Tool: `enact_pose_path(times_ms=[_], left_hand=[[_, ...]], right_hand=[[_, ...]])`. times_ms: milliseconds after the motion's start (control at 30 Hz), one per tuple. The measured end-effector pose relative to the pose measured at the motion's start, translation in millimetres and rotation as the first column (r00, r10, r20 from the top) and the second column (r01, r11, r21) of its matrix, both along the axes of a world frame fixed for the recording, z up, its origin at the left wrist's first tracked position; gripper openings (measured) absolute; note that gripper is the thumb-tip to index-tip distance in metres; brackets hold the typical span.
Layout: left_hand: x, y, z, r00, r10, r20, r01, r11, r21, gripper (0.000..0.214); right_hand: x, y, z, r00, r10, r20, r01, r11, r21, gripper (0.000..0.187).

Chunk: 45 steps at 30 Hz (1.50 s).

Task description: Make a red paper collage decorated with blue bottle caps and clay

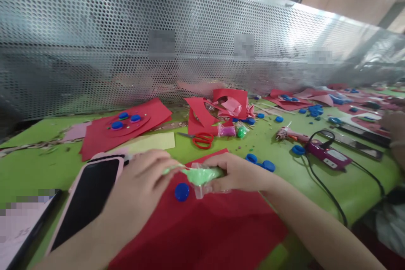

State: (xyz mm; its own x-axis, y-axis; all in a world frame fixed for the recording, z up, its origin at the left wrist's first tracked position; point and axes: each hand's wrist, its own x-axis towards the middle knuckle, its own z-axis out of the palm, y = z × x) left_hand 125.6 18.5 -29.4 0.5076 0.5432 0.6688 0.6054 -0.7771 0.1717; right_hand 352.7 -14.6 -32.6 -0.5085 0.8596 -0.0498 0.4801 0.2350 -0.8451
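My right hand grips a small clear plastic bag of light green modelling clay above a sheet of red paper. Closed at the other side of the bag, my left hand pinches a strand of the same clay, stretched out from the bag. A blue bottle cap lies on the red paper just below the fingers. Beside my left forearm rests a phone in a pink case.
Red-handled scissors, packets of pink clay and green clay, and red paper scraps lie beyond my hands. A purple power strip with cables is at right, near another person's hand. A perforated metal panel borders the green table.
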Motion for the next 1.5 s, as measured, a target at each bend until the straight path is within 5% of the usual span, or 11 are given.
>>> enact_pose_path(times_ms=[67,133,200,400,533,700,867,1133,1267,1400,1500], left_hand=[[-9.8,7.9,14.6,0.965,0.233,0.12,-0.206,0.958,-0.199,0.023],[-16.0,16.2,21.7,0.852,0.44,0.284,-0.28,0.841,-0.463,0.023],[-15.1,21.6,16.7,0.794,0.435,0.425,0.085,0.612,-0.786,0.027],[12.5,11.6,-23.1,0.806,0.374,0.458,0.417,0.19,-0.889,0.046],[17.4,3.7,-24.0,0.787,0.376,0.489,0.512,0.045,-0.858,0.046],[16.6,0.5,-23.0,0.779,0.354,0.518,0.539,0.045,-0.841,0.043],[18.8,0.8,-35.0,0.768,0.355,0.533,0.548,0.065,-0.834,0.04],[27.3,-13.9,-38.9,0.76,0.351,0.547,0.533,0.145,-0.834,0.041],[27.6,-23.2,-37.9,0.786,0.32,0.529,0.494,0.188,-0.849,0.046],[22.8,-25.2,-33.2,0.833,0.207,0.513,0.461,0.252,-0.851,0.044],[21.1,-26.1,-27.8,0.899,0.055,0.435,0.385,0.379,-0.842,0.026]], right_hand=[[9.2,2.4,5.4,0.992,-0.048,0.121,0.04,0.997,0.066,0.02],[20.6,8.2,7.0,0.967,-0.166,0.194,0.14,0.98,0.142,0.023],[33.6,17.4,2.3,0.911,-0.342,0.228,0.286,0.926,0.246,0.027],[64.8,42.8,-23.3,0.687,-0.671,0.278,0.514,0.72,0.467,0.055],[52.8,38.6,-19.5,0.757,-0.621,0.204,0.416,0.698,0.583,0.044],[12.8,14.2,-10.1,0.944,-0.277,0.181,0.125,0.804,0.581,0.031],[-17.4,-4.0,-11.7,0.984,-0.082,0.158,-0.031,0.798,0.601,0.055],[-34.1,-8.2,-27.8,0.977,-0.159,0.14,0.009,0.691,0.723,0.059],[-34.0,-9.6,-28.8,0.988,-0.151,0.034,0.065,0.604,0.795,0.033],[-29.7,-9.1,-26.2,0.995,-0.101,0.022,0.049,0.643,0.764,0.021],[-28.4,-9.6,-26.8,0.998,-0.065,0.019,0.029,0.662,0.749,0.026]])
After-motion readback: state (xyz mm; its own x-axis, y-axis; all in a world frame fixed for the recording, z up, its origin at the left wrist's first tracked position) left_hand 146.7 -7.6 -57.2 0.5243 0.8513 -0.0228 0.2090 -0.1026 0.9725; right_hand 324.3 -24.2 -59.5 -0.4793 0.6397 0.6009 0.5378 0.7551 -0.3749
